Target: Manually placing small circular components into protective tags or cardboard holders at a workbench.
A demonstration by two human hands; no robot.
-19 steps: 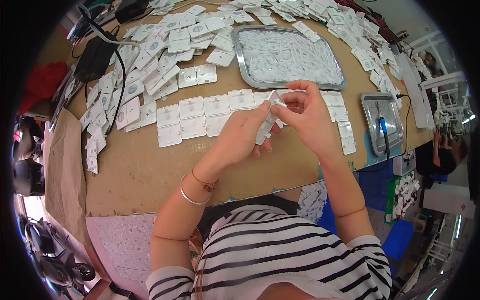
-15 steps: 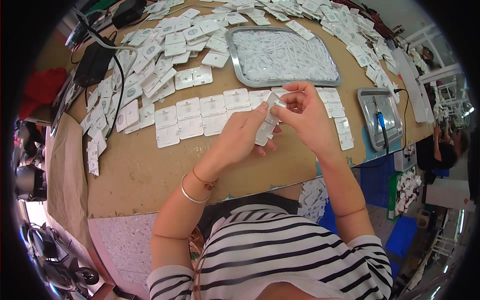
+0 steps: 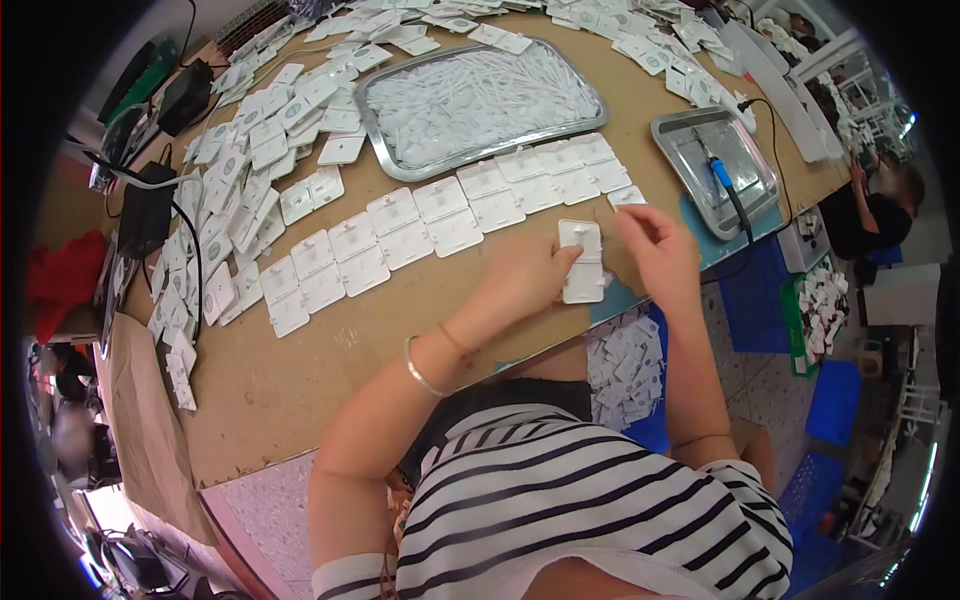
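My left hand [image 3: 535, 268] grips a white two-panel plastic plate [image 3: 583, 278] by its left edge, thumb on top, just above the table near its front edge. To the right of that plate and apart from it, my right hand [image 3: 662, 255] has its thumb and forefinger drawn together; whatever they pinch is too small to make out. Similar white plates [image 3: 405, 240] lie side by side in a slanting row beyond my hands. One more white plate [image 3: 627, 197] at the row's right end is partly covered by my right fingertips.
Behind the row stands a metal tray [image 3: 375, 150] heaped with small white plastic parts. A smaller metal tray [image 3: 665, 150] at the right holds a blue-handled soldering iron [image 3: 722, 175] with a cable. Piled white plates [image 3: 270, 140] cover the back left. Black power adapters [image 3: 150, 212] sit farther left.
Both hands have moved right and toward me with the plate. My right hand has come off it, and the plate now lies flatter in my left hand. The view has shifted.
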